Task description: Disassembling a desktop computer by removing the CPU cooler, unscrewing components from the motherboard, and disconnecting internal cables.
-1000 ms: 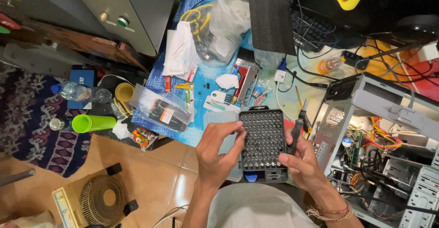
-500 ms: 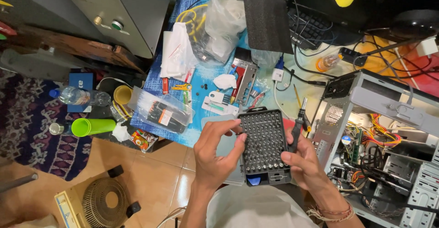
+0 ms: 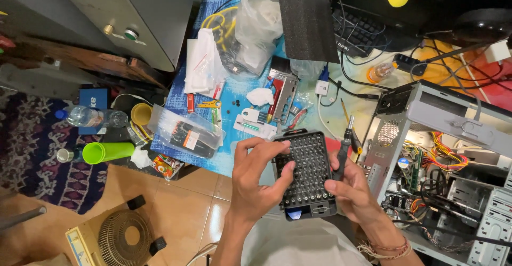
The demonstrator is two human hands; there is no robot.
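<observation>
Both hands, left hand (image 3: 255,183) and right hand (image 3: 352,191), hold a bit case (image 3: 306,172).

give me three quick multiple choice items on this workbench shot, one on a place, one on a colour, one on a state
1. Where does the open computer case stand relative to the bit set tray?
A. to its right
B. to its left
C. beneath it

2. What colour is the tube lying by the rug at the left?
A. red
B. bright green
C. white

3. What is the right hand doing?
A. resting flat on the floor
B. holding a screwdriver while steadying the tray
C. hanging empty

Answers:
1. A, the case with its coloured wiring fills the right side of the view, beside the tray.
2. B, the tube is plainly bright green.
3. B, its fingers close around the dark handle against the tray's right edge, while the left hand grips the tray's left side with fingertips on the bits.
</observation>
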